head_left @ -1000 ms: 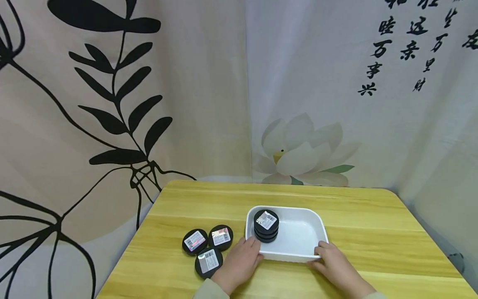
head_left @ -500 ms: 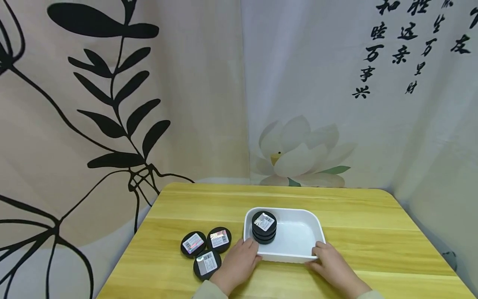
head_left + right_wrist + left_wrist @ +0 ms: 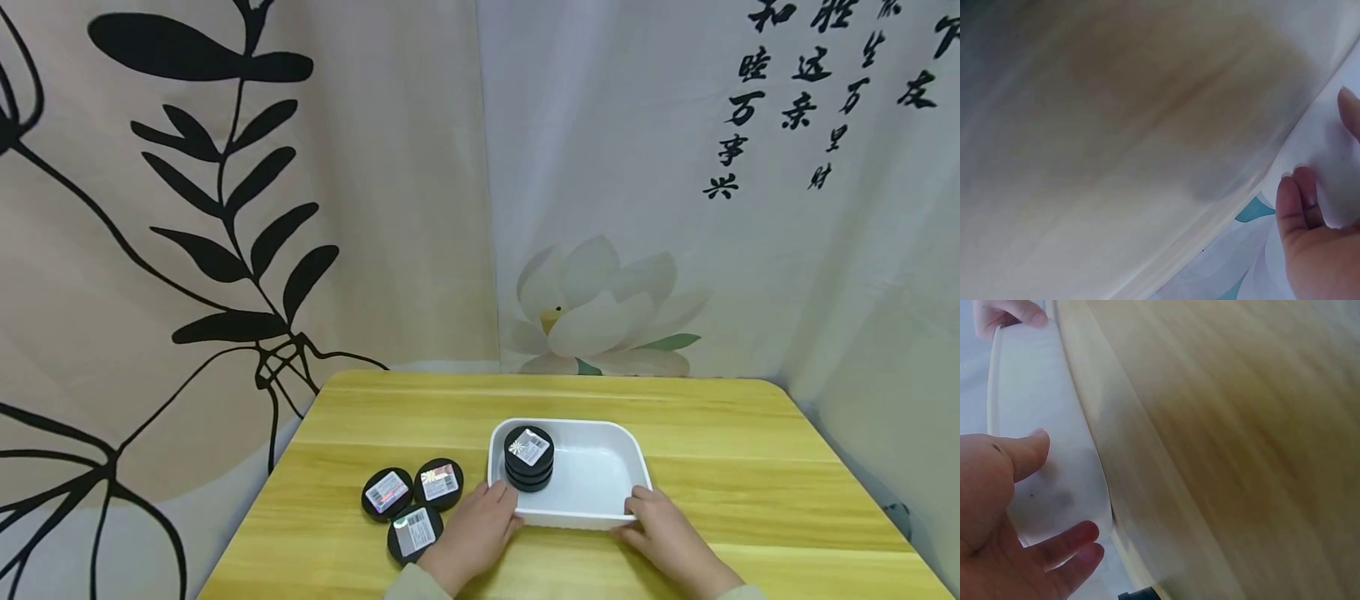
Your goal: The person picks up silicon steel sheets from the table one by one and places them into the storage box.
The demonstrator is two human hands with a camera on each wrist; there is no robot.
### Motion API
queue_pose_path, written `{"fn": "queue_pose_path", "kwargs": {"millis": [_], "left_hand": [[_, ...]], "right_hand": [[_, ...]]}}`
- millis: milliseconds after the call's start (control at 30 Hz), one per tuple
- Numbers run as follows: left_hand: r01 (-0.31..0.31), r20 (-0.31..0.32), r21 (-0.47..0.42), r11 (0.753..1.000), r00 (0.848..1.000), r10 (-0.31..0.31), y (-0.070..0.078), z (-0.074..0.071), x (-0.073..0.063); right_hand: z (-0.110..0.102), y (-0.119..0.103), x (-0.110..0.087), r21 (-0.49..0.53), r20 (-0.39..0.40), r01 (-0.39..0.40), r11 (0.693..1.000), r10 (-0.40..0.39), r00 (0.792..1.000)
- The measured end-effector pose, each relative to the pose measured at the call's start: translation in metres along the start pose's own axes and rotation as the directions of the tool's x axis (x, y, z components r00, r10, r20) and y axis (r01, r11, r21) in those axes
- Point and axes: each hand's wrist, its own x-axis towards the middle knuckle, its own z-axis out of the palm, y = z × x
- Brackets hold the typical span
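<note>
A white rectangular tray [image 3: 600, 471] sits on the table. My left hand [image 3: 480, 523] grips its near left corner, and my right hand [image 3: 666, 527] holds the near right corner, fingers over the rim. In the left wrist view, the left thumb [image 3: 1032, 453] lies against the tray's outer wall [image 3: 1041, 375]. From the right wrist view, the right hand [image 3: 1322, 244] shows at the tray's side [image 3: 1335, 150]. Inside the tray, at its left end, stands a stack of round black discs [image 3: 529, 458]; the top one bears a barcode label.
Three loose black discs with labels lie left of the tray: one at the left [image 3: 387, 493], one at the back [image 3: 438, 483], and one in front [image 3: 415, 533], close to my left wrist. The wooden table [image 3: 750, 467] ends at a printed curtain [image 3: 420, 208].
The whole head view has shifted slightly, moving the scene a little left and down. Both hands keep their hold on the tray, and the discs stay in place.
</note>
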Motion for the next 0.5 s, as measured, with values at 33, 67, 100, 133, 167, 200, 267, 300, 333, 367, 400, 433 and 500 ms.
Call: {"fn": "queue_pose_path", "kwargs": {"millis": [33, 67, 100, 133, 167, 200, 267, 300, 333, 367, 400, 433, 500], "left_hand": [[-0.001, -0.007, 0.003, 1.0, 1.0, 0.001, -0.0004, -0.0004, 0.0002], [-0.001, -0.01, 0.002, 1.0, 1.0, 0.001, -0.0012, -0.0001, 0.0002], [0.003, -0.005, 0.001, 1.0, 1.0, -0.003, -0.0015, -0.0005, 0.0], [0.007, 0.0, -0.003, 1.0, 1.0, -0.007, -0.0019, -0.0006, -0.0003], [0.015, 0.012, -0.006, 1.0, 1.0, -0.015, -0.0022, -0.0007, -0.001], [0.024, 0.024, -0.012, 1.0, 0.999, -0.024, -0.0025, -0.0009, -0.0018], [0.039, 0.044, -0.019, 0.999, 0.998, -0.038, -0.0029, -0.0012, -0.0034], [0.047, 0.051, -0.02, 0.999, 0.998, -0.046, -0.0031, -0.0016, -0.0041], [0.059, 0.059, -0.023, 0.998, 0.997, -0.057, -0.0033, -0.0023, -0.0048], [0.069, 0.066, -0.026, 0.997, 0.996, -0.067, -0.0034, -0.0034, -0.0055], [0.075, 0.069, -0.028, 0.997, 0.995, -0.073, -0.0039, -0.004, -0.0061], [0.077, 0.069, -0.026, 0.997, 0.995, -0.075, -0.0046, -0.004, -0.0065], [0.081, 0.069, -0.028, 0.996, 0.994, -0.079, -0.0056, -0.0038, -0.0076]], "right_hand": [[-0.0001, 0.0, 0.0005, -0.003, -0.009, 0.004, 1.0, -0.004, 1.0], [-0.0001, 0.0, 0.0008, -0.005, -0.016, 0.008, 1.0, -0.008, 1.0], [-0.0003, 0.0, 0.0011, -0.006, -0.018, 0.009, 1.0, -0.01, 1.0], [-0.0005, -0.0001, 0.0012, -0.007, -0.019, 0.013, 1.0, -0.013, 1.0], [-0.0007, -0.0001, 0.0012, -0.007, -0.016, 0.013, 1.0, -0.013, 1.0], [-0.0008, -0.0001, 0.001, -0.008, -0.011, 0.013, 1.0, -0.013, 1.0], [-0.0011, 0.0, 0.0003, -0.007, -0.002, 0.01, 1.0, -0.01, 1.0], [-0.0011, 0.0001, 0.0001, -0.007, 0.001, 0.009, 1.0, -0.009, 1.0], [-0.0008, 0.0004, 0.0, -0.007, 0.002, 0.009, 1.0, -0.009, 1.0], [-0.0005, 0.0007, -0.0001, -0.008, 0.002, 0.01, 1.0, -0.01, 1.0], [-0.0003, 0.001, -0.0001, -0.009, 0.005, 0.01, 1.0, -0.01, 1.0], [0.0, 0.0014, -0.0001, -0.01, 0.005, 0.011, 1.0, -0.011, 1.0], [0.0002, 0.002, -0.0002, -0.013, 0.005, 0.015, 1.0, -0.015, 1.0]]}}
